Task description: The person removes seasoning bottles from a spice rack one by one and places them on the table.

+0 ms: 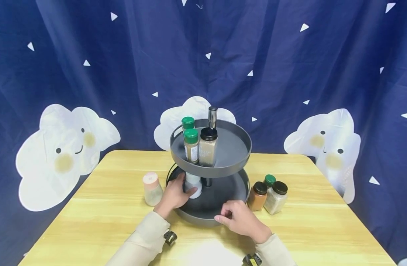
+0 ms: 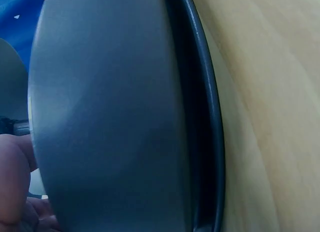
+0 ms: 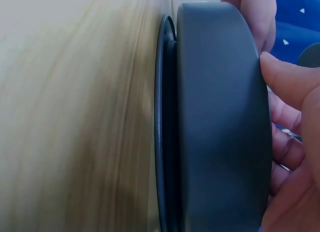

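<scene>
In the head view, my left hand (image 1: 175,194) reaches over the left rim of a dark grey two-tier turntable tray (image 1: 211,220). Its thumb and fingers hold a whitish seasoning shaker (image 1: 193,186) upright on the lower tier; the upper tier partly covers the shaker. My right hand (image 1: 240,218) is at the front right rim of the lower tier, fingers loosely bent with nothing in them. The right wrist view shows its thumb (image 3: 287,77) right at the rim's top edge. On the upper tier stand two green-capped spice bottles (image 1: 191,151) and a black-lidded jar (image 1: 207,149).
A pink-topped shaker (image 1: 152,190) stands left of the tray on the wooden table (image 1: 100,207). To the right are an orange-brown spice jar (image 1: 257,197), a black-lidded jar of pale contents (image 1: 275,199) and a green-capped bottle (image 1: 269,180). A blue curtain (image 1: 256,48) hangs behind.
</scene>
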The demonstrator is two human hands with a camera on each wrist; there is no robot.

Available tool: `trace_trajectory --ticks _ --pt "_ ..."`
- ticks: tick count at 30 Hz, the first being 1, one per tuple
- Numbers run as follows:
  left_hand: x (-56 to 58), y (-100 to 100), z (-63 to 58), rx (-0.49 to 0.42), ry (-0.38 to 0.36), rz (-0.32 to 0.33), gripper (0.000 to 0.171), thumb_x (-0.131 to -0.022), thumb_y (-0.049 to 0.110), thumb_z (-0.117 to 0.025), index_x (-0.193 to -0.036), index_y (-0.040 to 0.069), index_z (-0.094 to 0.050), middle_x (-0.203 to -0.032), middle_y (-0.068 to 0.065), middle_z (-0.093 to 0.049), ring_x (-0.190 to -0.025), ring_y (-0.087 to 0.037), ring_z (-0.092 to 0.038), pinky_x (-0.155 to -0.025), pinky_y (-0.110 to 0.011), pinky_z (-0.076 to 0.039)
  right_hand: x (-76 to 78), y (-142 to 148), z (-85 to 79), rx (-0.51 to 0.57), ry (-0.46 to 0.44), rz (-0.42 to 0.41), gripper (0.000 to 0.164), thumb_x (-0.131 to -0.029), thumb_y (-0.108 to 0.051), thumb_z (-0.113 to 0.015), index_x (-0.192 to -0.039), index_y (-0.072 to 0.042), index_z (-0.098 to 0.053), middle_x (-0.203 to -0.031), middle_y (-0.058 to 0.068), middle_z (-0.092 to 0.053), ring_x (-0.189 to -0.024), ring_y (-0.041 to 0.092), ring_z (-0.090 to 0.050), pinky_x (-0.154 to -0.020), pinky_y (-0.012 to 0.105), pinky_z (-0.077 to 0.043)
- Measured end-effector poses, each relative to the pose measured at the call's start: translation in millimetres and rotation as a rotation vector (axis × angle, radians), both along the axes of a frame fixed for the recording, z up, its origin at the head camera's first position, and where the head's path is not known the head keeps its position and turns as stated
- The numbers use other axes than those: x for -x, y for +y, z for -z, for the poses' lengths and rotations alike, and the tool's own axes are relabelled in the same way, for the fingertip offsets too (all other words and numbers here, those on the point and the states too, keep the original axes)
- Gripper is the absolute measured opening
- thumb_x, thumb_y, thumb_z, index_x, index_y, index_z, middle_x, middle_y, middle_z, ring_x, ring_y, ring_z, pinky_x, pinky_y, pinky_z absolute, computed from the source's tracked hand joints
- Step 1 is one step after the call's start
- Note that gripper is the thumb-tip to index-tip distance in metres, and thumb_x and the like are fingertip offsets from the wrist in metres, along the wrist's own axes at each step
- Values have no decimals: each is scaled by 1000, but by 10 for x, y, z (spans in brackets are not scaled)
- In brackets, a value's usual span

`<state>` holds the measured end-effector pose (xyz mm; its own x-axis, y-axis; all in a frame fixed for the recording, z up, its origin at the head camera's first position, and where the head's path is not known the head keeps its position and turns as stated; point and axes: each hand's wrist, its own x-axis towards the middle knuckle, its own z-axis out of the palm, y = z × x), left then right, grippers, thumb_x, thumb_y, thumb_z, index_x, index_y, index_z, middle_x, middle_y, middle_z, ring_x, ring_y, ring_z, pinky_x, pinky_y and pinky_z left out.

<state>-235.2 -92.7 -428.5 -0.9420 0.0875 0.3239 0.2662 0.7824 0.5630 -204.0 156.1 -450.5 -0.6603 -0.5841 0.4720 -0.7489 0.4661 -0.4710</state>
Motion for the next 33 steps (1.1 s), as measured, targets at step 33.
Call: trace_trajectory --ticks 33 --pt "187 37 67 -21 8 -42 72 -77 41 -75 -128 1 -45 -106 -23 -66 -96 -37 -63 -80 -51 -54 31 17 24 -8 8 3 30 -80 -30 -75 -60 -26 -52 -59 -16 -47 -54 -3 -43 -48 10 -39"
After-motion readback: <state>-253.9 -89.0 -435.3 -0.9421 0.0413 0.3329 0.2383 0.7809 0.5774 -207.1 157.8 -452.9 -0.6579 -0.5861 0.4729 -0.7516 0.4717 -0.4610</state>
